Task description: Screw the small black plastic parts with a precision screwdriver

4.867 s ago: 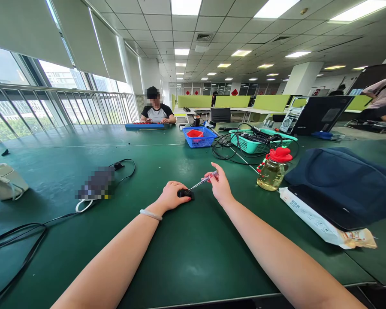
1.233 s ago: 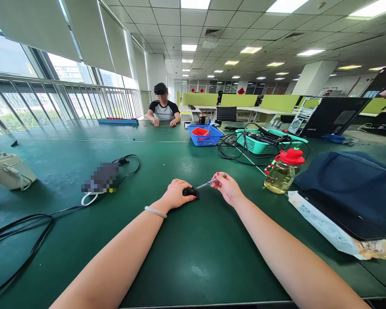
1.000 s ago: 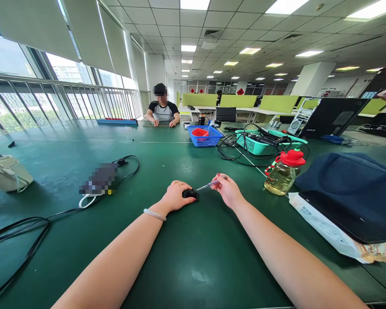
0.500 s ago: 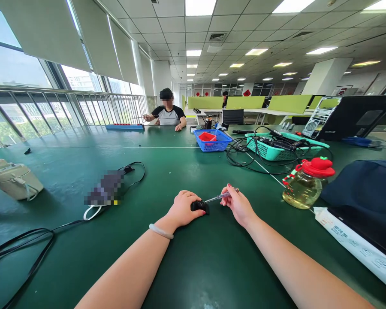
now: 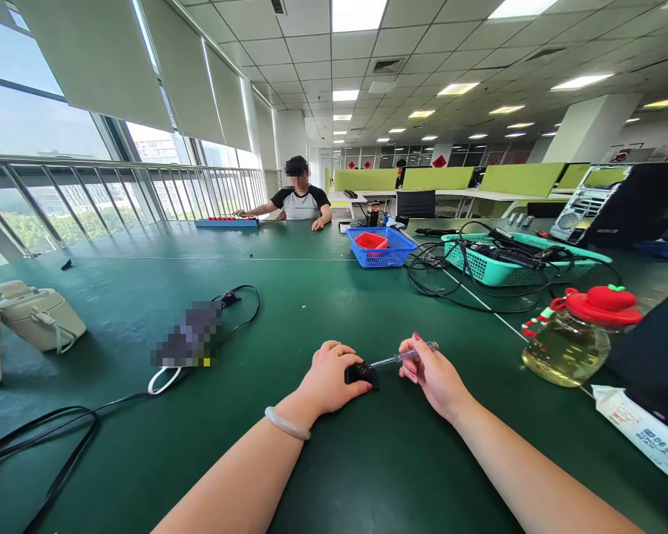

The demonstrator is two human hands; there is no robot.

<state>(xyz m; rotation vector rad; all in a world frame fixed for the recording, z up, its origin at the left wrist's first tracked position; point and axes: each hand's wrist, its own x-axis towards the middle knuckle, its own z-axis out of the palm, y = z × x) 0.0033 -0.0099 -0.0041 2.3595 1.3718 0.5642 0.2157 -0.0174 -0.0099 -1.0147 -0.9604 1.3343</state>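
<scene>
Against the green table [image 5: 334, 460], my left hand [image 5: 337, 377] grips a small black object [image 5: 361, 374] between thumb and fingers. My right hand [image 5: 430, 372] is closed around the clear handle of a thin screwdriver [image 5: 393, 360]. Its metal shaft points left, and the tip meets the top of the black object or lies very close to it; contact is too small to tell. The black object's far side is partly hidden by my left fingers.
A blurred dark device [image 5: 189, 334] with a cable lies left, near a beige bag [image 5: 41, 315]. Ahead are a blue basket [image 5: 384, 256], a teal basket [image 5: 493, 274] with cables, and a red-lidded jar [image 5: 571, 345]. A person [image 5: 303, 200] sits across the table beside a blue rack [image 5: 226, 222].
The view has shifted, so the table items sit differently in frame. Both hands keep their holds. The person across the table has extended one arm towards the blue rack.
</scene>
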